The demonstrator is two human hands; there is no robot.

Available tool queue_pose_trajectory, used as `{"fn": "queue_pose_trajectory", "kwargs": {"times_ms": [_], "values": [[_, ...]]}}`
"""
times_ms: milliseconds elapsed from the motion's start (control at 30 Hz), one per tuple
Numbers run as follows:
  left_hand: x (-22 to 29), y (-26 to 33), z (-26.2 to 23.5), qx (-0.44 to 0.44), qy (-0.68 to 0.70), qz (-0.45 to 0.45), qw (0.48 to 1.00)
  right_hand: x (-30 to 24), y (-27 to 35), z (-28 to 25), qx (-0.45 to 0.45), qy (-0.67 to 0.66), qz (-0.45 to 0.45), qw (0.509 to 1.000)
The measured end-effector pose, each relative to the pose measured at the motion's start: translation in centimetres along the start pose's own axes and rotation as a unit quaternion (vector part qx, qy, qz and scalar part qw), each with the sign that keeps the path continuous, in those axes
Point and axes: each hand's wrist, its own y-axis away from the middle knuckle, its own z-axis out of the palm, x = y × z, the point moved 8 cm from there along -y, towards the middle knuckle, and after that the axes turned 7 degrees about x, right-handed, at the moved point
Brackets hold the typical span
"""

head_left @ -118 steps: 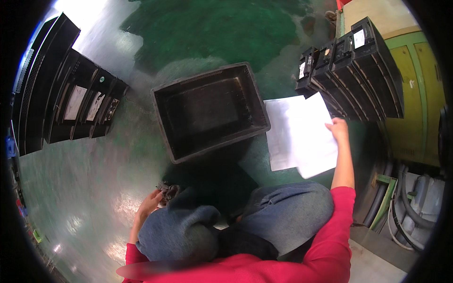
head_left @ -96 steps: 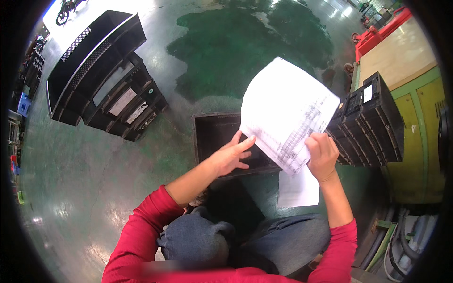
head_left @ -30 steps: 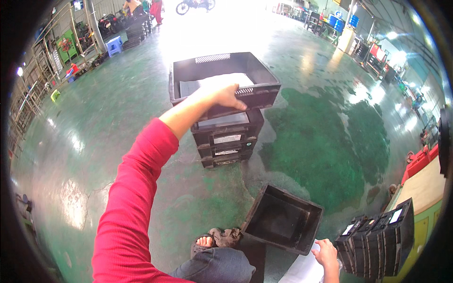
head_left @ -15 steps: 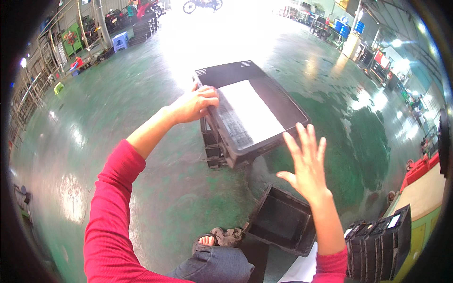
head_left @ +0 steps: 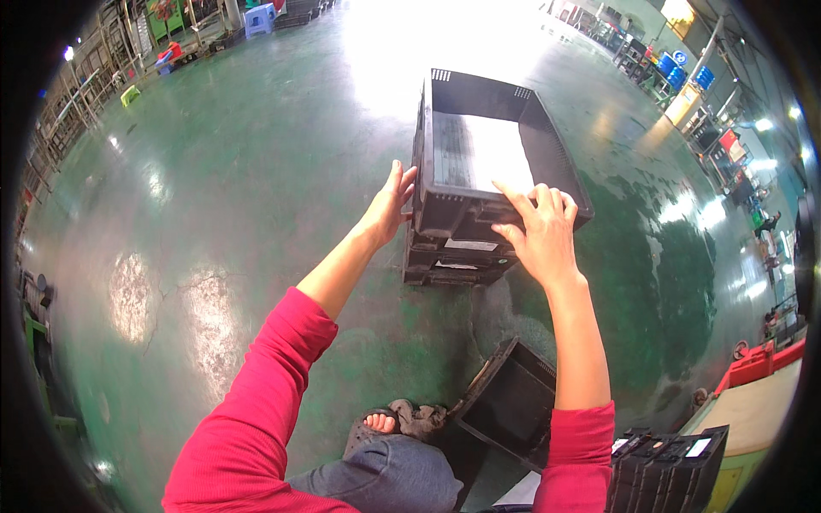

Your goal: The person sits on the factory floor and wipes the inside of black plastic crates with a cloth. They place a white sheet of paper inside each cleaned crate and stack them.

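Note:
A black plastic crate [head_left: 460, 209] sits on top of a stack of similar black crates [head_left: 419, 261] in front of me, its long sides pointing away. Inside it lies a white sheet [head_left: 496, 150] on the bottom. My left hand [head_left: 389, 207] rests against the crate's left side, thumb raised apart and the other fingers partly hidden along the wall. At the near wall, my right hand [head_left: 546, 231] has its fingers over the rim and its thumb on the outside.
An empty black crate [head_left: 510, 398] lies tilted by my foot [head_left: 380, 422]. Several black crates [head_left: 667, 470] stand at lower right beside a table [head_left: 765, 398]. A wet patch [head_left: 650, 265] covers the green floor at right. A blue stool [head_left: 259, 19] stands far left.
The crate, tilted and held by my left hand before, now sits squared on the stack. My left hand has slid to its side. My right hand has moved from its corner onto the near rim.

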Motion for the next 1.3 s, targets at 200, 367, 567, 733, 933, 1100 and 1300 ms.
{"fn": "queue_pose_trajectory", "kwargs": {"times_ms": [200, 367, 567, 733, 933, 1100, 1300], "values": [[0.1, 0.2, -0.1, 0.055, 0.017, 0.017, 0.998, 1.1, -1.6, 1.8, 0.023, -0.001, -0.022, 0.999], [0.2, 0.6, -0.4, 0.08, -0.027, 0.036, 0.996, 1.2, -1.6, 2.3, 0.046, 0.026, -0.013, 0.998], [-1.8, -0.8, 0.1, 0.069, -0.057, 0.063, 0.994, 3.2, 0.8, 0.8, 0.035, 0.037, -0.028, 0.998], [-4.1, 7.0, -6.6, 0.196, -0.211, 0.153, 0.945, 6.9, 12.6, -7.1, 0.012, -0.014, 0.059, 0.998], [-20.7, 18.4, -1.1, 0.028, -0.31, -0.059, 0.949, 7.0, 49.4, -6.8, -0.429, -0.03, 0.194, 0.882], [-29.8, 30.8, 4.8, -0.314, -0.611, 0.051, 0.725, 2.7, 60.4, -3.8, -0.412, -0.028, 0.31, 0.857], [-31.0, 31.9, 6.8, -0.353, -0.664, 0.052, 0.657, 4.9, 49.4, -13.0, -0.057, -0.076, 0.426, 0.9]]}}
